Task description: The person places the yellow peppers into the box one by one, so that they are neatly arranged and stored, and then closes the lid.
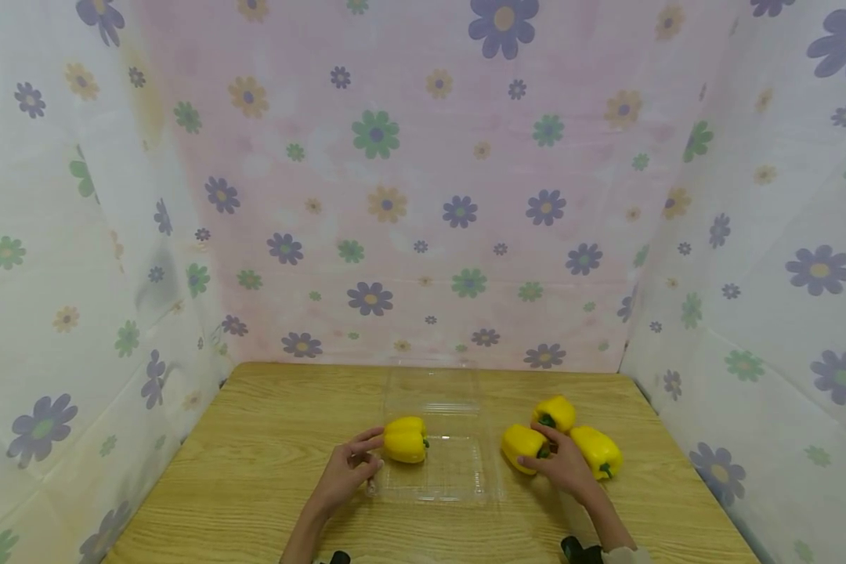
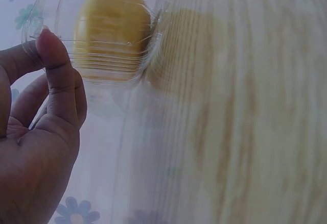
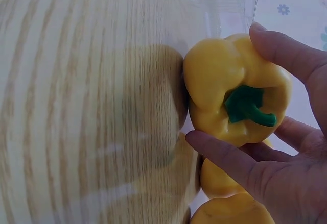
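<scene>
A clear plastic clamshell container lies with its lid folded back on the table, and one yellow bell pepper sits in its left side, stem to the right. My left hand pinches the container's left rim between thumb and finger, as the left wrist view shows close up. On the right, my right hand holds another yellow bell pepper with thumb and fingers spread around its sides. Its green stem faces the palm, and its side rests at the table surface.
Two more yellow bell peppers stand close by the right hand: one behind, one to its right. The wooden table is enclosed by flower-patterned cloth at the back and both sides.
</scene>
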Demonstrator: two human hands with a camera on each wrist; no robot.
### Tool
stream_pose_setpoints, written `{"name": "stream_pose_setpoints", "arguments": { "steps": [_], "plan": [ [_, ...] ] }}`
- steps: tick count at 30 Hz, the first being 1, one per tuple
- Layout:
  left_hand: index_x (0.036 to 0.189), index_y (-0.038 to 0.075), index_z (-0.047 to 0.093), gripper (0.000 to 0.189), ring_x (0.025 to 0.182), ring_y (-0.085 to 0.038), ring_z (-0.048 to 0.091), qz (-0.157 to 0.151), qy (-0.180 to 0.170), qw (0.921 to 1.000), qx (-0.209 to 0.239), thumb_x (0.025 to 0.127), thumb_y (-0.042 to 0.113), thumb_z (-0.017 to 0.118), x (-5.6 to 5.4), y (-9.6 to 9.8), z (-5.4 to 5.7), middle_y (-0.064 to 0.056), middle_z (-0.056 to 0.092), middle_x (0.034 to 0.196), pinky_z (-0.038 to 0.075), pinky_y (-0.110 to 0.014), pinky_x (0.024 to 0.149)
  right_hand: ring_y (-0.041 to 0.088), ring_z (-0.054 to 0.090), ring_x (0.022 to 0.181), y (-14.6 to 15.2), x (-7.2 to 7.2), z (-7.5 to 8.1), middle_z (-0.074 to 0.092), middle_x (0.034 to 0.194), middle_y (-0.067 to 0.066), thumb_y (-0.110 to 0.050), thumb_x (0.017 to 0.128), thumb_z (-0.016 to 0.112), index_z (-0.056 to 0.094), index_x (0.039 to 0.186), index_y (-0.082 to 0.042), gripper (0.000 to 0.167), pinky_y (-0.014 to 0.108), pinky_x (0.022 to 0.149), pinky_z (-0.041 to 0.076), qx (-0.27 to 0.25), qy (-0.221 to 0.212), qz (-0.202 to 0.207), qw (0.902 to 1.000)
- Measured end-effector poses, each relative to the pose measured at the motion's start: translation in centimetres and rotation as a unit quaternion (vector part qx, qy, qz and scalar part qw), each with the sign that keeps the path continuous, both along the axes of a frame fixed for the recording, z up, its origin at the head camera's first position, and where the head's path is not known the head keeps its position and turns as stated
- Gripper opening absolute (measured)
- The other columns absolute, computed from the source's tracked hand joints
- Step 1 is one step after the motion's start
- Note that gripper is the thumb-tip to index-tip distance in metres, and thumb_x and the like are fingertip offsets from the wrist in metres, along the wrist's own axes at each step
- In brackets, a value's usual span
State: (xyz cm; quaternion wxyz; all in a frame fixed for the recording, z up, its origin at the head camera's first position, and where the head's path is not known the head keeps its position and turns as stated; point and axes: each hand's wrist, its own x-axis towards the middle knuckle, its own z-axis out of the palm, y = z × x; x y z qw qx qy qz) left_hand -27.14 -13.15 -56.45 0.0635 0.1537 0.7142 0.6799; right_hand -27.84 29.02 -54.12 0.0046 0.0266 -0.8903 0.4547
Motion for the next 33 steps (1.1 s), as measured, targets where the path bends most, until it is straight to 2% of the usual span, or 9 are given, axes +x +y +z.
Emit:
{"name": "stream_pose_setpoints", "arguments": {
  "steps": [6,11,16,20,27,33],
  "plan": [
    [0.139,-0.007,0.058,0.043,0.085,-0.012,0.059,0.002,0.003,1.0000,-0.001,0.098,0.002,0.065,0.0,0.0,0.0,-0.019,0.040,0.159,0.053,-0.020,0.060,0.041,0.057,0.123,0.1,0.0,0.0,0.052,0.145,0.027,-0.031,0.081,0.087,0.050,0.147,0.001,0.082,0.050,0.096,0.053,-0.001,0.009,-0.004,1.0000],
    [0.138,-0.007,0.058,0.044,0.084,-0.011,0.058,0.004,-0.001,1.0000,0.001,0.097,0.004,0.067,0.0,-0.1,0.0,-0.019,0.040,0.159,0.052,-0.020,0.060,0.046,0.054,0.127,-0.2,0.1,0.6,0.050,0.148,0.028,-0.031,0.081,0.088,0.051,0.147,-0.001,0.081,0.055,0.101,0.050,-0.002,0.014,-0.009,0.9999],
    [0.138,-0.009,0.058,0.043,0.083,-0.011,0.058,0.004,-0.001,1.0000,0.002,0.097,0.002,0.066,0.2,-0.1,0.1,-0.020,0.040,0.159,0.052,-0.020,0.059,0.044,0.053,0.130,-0.4,0.0,0.6,0.050,0.150,0.024,-0.029,0.082,0.087,0.051,0.148,-0.002,0.081,0.055,0.106,0.047,-0.020,0.040,-0.001,0.9990],
    [0.138,-0.009,0.058,0.044,0.084,-0.011,0.058,0.002,-0.006,1.0000,0.005,0.097,0.003,0.067,0.4,-0.2,0.1,-0.020,0.039,0.159,0.051,-0.020,0.059,0.043,0.052,0.131,-0.6,0.0,0.4,0.048,0.151,0.023,-0.026,0.082,0.088,0.050,0.148,-0.002,0.080,0.050,0.103,0.050,-0.048,0.060,0.008,0.9970],
    [0.139,-0.008,0.057,0.045,0.083,-0.011,0.058,-0.003,-0.005,0.9999,0.010,0.097,0.003,0.067,0.3,-0.1,-0.1,-0.020,0.038,0.160,0.051,-0.020,0.060,0.042,0.051,0.132,-1.1,0.4,0.8,0.044,0.154,0.022,-0.019,0.084,0.085,0.044,0.151,-0.002,0.081,0.031,0.094,0.056,-0.120,0.070,0.025,0.9900],
    [0.139,-0.008,0.057,0.044,0.084,-0.011,0.059,-0.005,-0.001,1.0000,0.008,0.097,0.003,0.067,0.2,-0.1,-0.1,-0.020,0.038,0.159,0.052,-0.020,0.060,0.044,0.050,0.133,-2.2,0.6,1.1,0.046,0.151,0.022,-0.013,0.084,0.084,0.045,0.151,-0.004,0.078,0.035,0.094,0.057,-0.161,0.074,0.052,0.9827]
  ]
}}
